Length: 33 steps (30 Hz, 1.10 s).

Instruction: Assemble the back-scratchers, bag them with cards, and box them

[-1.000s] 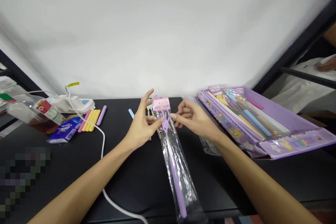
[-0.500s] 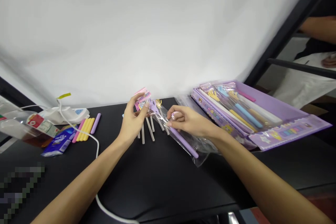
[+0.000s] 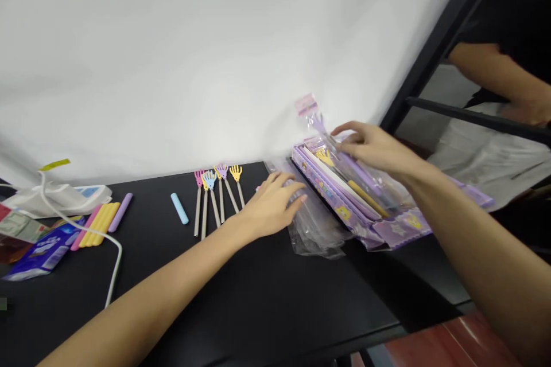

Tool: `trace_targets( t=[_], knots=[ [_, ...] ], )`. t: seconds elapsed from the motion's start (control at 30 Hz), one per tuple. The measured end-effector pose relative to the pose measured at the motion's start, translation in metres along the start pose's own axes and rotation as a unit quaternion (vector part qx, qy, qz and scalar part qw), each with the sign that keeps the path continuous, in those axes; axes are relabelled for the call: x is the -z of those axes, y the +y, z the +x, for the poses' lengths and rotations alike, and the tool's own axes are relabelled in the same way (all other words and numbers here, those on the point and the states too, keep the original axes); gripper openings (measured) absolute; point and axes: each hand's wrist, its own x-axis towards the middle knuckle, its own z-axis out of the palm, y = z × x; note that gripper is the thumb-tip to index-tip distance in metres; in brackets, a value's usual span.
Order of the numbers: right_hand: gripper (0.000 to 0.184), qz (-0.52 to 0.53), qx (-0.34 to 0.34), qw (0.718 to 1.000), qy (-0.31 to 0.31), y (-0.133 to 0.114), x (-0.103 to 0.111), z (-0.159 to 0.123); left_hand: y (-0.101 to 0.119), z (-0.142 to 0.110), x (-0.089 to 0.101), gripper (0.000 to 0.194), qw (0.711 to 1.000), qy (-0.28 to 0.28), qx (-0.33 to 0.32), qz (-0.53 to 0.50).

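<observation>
The wrapped purple scratcher (image 3: 360, 173) is gripped by the right hand (image 3: 375, 148) over the box (image 3: 343, 213) at right; its loose wrapper (image 3: 306, 104) could be snagged on packs (image 3: 367, 198) beneath. Clear bags (image 3: 316, 234) could be dragged by the left hand (image 3: 273, 206), half-open above them.

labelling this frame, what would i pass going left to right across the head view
Blue packet, pink stick, yellow sticks, purple stick, light blue stick, rods with hand-shaped heads, left hand, purple box, another person's forearm
</observation>
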Motion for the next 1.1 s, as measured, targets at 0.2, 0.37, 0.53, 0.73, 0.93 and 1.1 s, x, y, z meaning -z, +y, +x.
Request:
trace_targets(
  t=[0.2, 0.37, 0.53, 0.73, 0.93, 1.1],
  knots=[
    [0.019, -0.220, 0.051, 0.974, -0.029, 0.041, -0.020, -0.018, 0.014, 0.009, -0.015, 0.038, 0.989, -0.103, 0.000, 0.106],
    [0.020, -0.244, 0.103, 0.961, 0.080, 0.002, -0.016, -0.028, -0.001, 0.003, -0.001, 0.040, 0.995, -0.037, -0.021, 0.085],
    [0.015, -0.047, 0.145, 0.983, 0.107, -0.078, -0.030, -0.019, -0.034, -0.016, 0.052, 0.034, 0.996, 0.052, 0.028, 0.074],
    [0.019, 0.121, 0.125, 0.984, 0.046, -0.116, -0.105, -0.006, -0.076, -0.081, 0.079, 0.036, 0.981, 0.062, 0.130, 0.128],
    [0.012, -0.055, 0.129, 0.990, -0.020, -0.106, -0.176, -0.032, -0.097, -0.134, 0.077, 0.039, 0.935, 0.091, 0.268, 0.213],
    [0.020, -0.113, 0.143, 0.982, -0.059, -0.105, -0.188, -0.051, -0.103, -0.144, 0.084, 0.033, 0.924, 0.035, 0.343, 0.166]
  ],
)
